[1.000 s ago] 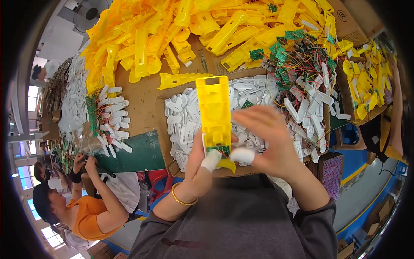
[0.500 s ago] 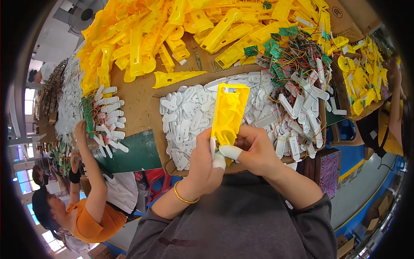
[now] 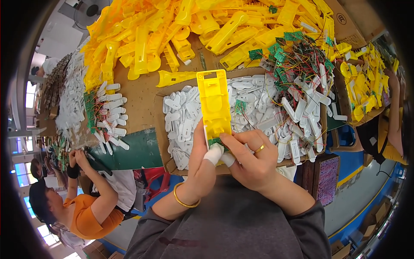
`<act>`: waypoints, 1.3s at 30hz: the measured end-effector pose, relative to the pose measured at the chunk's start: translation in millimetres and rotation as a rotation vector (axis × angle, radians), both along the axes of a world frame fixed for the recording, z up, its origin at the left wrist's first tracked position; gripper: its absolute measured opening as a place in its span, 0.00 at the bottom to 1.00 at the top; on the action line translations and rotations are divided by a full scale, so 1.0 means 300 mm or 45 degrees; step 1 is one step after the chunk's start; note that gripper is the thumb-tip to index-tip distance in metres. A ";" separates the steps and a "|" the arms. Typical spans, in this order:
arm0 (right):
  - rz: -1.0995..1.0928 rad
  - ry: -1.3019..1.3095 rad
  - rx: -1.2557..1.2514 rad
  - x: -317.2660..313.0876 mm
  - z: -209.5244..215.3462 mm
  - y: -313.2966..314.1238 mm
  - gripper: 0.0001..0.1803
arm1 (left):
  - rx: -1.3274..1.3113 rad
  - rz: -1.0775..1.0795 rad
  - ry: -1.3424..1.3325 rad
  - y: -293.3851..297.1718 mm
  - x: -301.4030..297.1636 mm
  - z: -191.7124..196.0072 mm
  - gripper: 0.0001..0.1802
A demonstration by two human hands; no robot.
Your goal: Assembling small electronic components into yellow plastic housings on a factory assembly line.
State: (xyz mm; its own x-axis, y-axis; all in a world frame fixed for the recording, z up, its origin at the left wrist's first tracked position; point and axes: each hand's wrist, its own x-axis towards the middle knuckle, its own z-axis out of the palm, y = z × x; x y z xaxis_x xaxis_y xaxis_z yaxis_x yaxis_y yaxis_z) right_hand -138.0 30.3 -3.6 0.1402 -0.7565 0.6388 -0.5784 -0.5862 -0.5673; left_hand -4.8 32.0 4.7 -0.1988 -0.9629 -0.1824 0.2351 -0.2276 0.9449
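My left hand (image 3: 202, 166) is closed around the near part of a long yellow plastic housing (image 3: 215, 103), its hollow inner side facing up. White covers wrap the left thumb, and a gold bangle is on that wrist. At the housing's near end a small green circuit board (image 3: 213, 141) shows partly between my fingers. My right hand (image 3: 255, 160), with a ring on one finger, is closed on the same end. Its index fingertip touches beside the board, and its white-covered thumb sits below. A thin white edge shows along the housing's left side, partly hidden by my left hand.
Under my hands stands a cardboard box (image 3: 160, 149) of white plastic pieces (image 3: 183, 114). Wired green boards (image 3: 297, 56) heap at its right. Yellow housings (image 3: 142, 47) pile up behind. A co-worker in orange (image 3: 92, 216) sits left; another person's arm (image 3: 393, 103) shows right.
The housing has turned to show its inner side more fully and shifted slightly left. My right fingers have moved onto its near end, where a green board now shows. The left co-worker's hands have come together.
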 end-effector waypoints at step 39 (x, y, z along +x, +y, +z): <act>0.290 0.189 0.039 -0.064 0.055 -0.011 0.22 | 0.036 -0.148 0.191 0.024 0.016 0.001 0.36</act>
State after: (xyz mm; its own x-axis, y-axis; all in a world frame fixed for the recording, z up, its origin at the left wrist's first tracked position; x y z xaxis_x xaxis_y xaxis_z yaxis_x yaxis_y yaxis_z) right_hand -157.1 26.9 12.8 0.3993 -0.7134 0.5758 -0.5116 -0.6946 -0.5058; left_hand 0.0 39.1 5.0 -0.3353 -0.9268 -0.1692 0.3437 -0.2876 0.8940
